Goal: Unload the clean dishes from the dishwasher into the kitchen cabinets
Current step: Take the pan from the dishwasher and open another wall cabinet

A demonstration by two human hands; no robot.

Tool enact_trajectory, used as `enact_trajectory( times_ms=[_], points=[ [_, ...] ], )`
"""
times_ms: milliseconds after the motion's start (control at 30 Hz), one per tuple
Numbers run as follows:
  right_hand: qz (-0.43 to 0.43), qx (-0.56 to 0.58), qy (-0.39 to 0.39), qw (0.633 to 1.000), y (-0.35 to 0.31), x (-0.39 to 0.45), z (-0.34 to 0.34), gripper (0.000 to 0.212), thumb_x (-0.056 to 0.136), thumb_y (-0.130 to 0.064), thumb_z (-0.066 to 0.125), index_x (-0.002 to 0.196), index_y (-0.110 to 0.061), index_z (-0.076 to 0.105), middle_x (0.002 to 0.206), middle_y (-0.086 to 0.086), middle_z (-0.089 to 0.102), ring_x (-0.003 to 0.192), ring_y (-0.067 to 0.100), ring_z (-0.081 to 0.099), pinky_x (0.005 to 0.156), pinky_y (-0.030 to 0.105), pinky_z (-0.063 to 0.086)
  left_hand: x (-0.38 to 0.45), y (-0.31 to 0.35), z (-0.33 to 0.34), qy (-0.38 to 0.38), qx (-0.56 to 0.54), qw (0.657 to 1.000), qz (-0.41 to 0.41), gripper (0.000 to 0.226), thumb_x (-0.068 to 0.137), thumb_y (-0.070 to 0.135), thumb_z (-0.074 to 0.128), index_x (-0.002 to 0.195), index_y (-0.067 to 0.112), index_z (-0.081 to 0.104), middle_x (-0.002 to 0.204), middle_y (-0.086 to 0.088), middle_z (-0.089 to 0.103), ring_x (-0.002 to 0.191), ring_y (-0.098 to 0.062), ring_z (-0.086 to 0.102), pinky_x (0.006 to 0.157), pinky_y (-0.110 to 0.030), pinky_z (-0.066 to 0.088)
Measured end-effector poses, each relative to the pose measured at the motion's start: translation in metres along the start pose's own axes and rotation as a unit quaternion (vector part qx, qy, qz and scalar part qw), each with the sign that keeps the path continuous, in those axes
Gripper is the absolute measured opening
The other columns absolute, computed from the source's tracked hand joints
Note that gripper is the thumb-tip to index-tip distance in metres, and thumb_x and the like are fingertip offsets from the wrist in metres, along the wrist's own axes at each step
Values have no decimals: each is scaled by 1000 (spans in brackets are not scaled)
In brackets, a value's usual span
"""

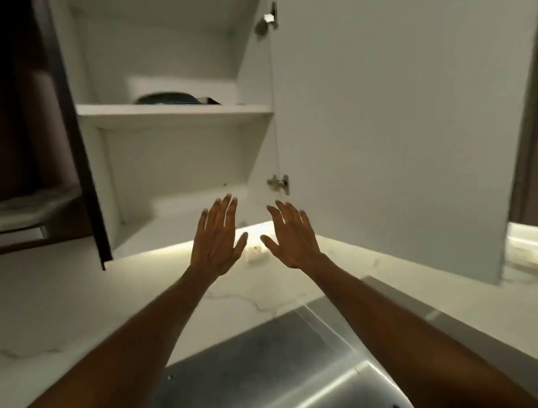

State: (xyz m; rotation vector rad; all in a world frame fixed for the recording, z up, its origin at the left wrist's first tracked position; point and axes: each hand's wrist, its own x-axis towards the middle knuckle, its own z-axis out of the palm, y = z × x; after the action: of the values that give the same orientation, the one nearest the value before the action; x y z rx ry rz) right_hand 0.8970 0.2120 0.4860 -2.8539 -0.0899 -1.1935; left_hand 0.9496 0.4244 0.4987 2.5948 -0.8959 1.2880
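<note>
Both my hands are raised side by side below an open white wall cabinet (179,164). My left hand (216,237) and my right hand (290,236) have straight, spread fingers and hold nothing. A dark dish (167,98) lies on the cabinet's upper shelf (171,111), partly hidden by the shelf edge. The lower compartment shows bare white walls. The dishwasher is out of view.
The white cabinet door (396,121) stands open to the right, with hinges at its inner edge. A dark door (73,129) hangs open on the left. Below run a marble counter (65,305), a wall socket (256,252) and a steel sink (268,358).
</note>
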Motion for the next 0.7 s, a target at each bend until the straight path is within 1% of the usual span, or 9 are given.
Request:
enact_trajectory(
  times_ms=[67,100,233,267,333,433,500,600,700],
  points=[
    [34,-19,-15,999,6,-39,-3,76,103,-63,34,162,-18,25,170,11,25,157,33,22,125,57,23,-22,19,9,-16,-16,999,27,78,104,52,41,164,9,16,172,-11,17,158,-32,17,125,-51,22],
    [56,-25,-27,998,9,-61,-6,76,103,-63,35,163,-18,22,171,10,23,158,32,19,126,56,21,-34,30,12,-24,-31,998,43,78,104,52,40,164,8,16,171,-11,17,158,-33,18,124,-52,22],
    [130,-27,-77,988,8,-154,-18,79,102,-60,43,165,-17,18,173,9,14,160,31,8,129,54,11,-88,70,25,-53,-117,990,57,81,101,52,37,164,8,14,172,-11,15,158,-31,15,126,-50,20],
    [146,-28,-94,984,6,-182,-23,80,101,-58,47,165,-18,19,173,9,13,161,30,7,128,54,10,-105,83,29,-65,-138,986,64,81,100,53,37,164,8,14,172,-11,15,158,-30,16,127,-50,20],
    [182,-21,-120,976,4,-236,-34,82,98,-55,55,163,-18,22,172,9,16,160,31,9,128,55,13,-137,109,37,-77,-180,977,82,83,98,53,39,164,9,15,171,-12,17,157,-32,18,126,-50,20],
    [234,-35,-147,960,-3,-324,-59,82,96,-52,62,160,-16,26,169,13,23,158,35,16,126,56,18,-186,158,37,-110,-244,959,97,84,97,46,55,163,8,19,170,-14,21,155,-36,22,124,-52,20],
    [268,-56,-165,947,-9,-379,-80,82,97,-52,61,161,-17,24,169,12,22,158,35,14,126,54,16,-216,196,31,-138,-272,946,107,86,95,40,64,160,4,22,166,-18,25,151,-40,27,122,-54,25],
    [327,-95,-190,921,-20,-470,-118,82,98,-53,59,162,-18,21,171,10,17,159,31,10,128,51,14,-266,265,12,-179,-316,918,157,86,94,39,67,159,1,24,162,-22,30,147,-42,33,120,-55,30],
    [395,-121,-208,887,-32,-556,-160,81,98,-53,58,161,-20,19,172,9,13,160,30,7,129,52,14,-319,333,-14,-211,-362,882,218,86,95,42,66,160,4,24,165,-18,28,151,-36,29,124,-51,29]
  ],
)
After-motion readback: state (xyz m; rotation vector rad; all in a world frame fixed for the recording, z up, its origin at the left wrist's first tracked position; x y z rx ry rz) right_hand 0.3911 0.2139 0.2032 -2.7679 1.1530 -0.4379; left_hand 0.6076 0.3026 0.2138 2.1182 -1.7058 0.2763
